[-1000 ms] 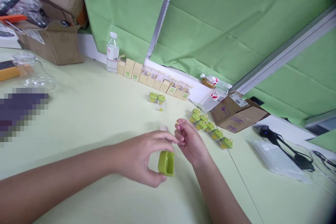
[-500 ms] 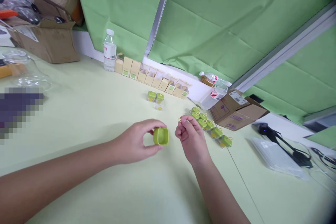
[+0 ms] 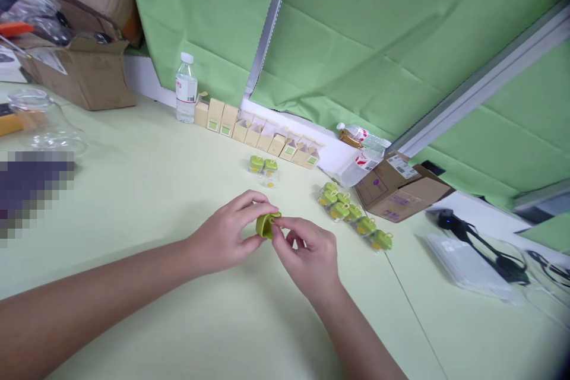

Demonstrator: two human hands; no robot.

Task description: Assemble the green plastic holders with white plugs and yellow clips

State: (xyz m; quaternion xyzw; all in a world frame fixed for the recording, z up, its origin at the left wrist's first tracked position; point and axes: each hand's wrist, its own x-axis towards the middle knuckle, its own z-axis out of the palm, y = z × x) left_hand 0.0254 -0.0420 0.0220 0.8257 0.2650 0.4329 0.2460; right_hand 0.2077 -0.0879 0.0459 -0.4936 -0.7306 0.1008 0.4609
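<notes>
My left hand (image 3: 222, 238) is closed around a small, hollow lime-green cap (image 3: 262, 225), thumb below and fingers above. The cap's opening is tilted toward my right hand (image 3: 312, 255). Thumb and forefinger of that hand pinch a tiny yellow piece (image 3: 273, 221) at the cap's mouth; the fingertips hide most of it, and its exact shape cannot be made out. Beyond the hands stand a pair of green-lidded clear containers (image 3: 263, 164) and a clear one (image 3: 269, 180) without a green lid. Several more green-lidded containers (image 3: 354, 214) with yellow loops form a cluster on the right.
Along the wall runs a row of small beige boxes (image 3: 256, 130), beside an upright water bottle (image 3: 186, 89). Lying bottles (image 3: 363, 160) and a cardboard box (image 3: 396, 187) are at the right. Plastic bags (image 3: 467, 267), black cables and a glass vessel (image 3: 47, 122) are also on the table.
My right hand has moved left, bringing the tiny yellow piece to the green cap. My left hand has tilted the cap, and its fingers have shifted around it.
</notes>
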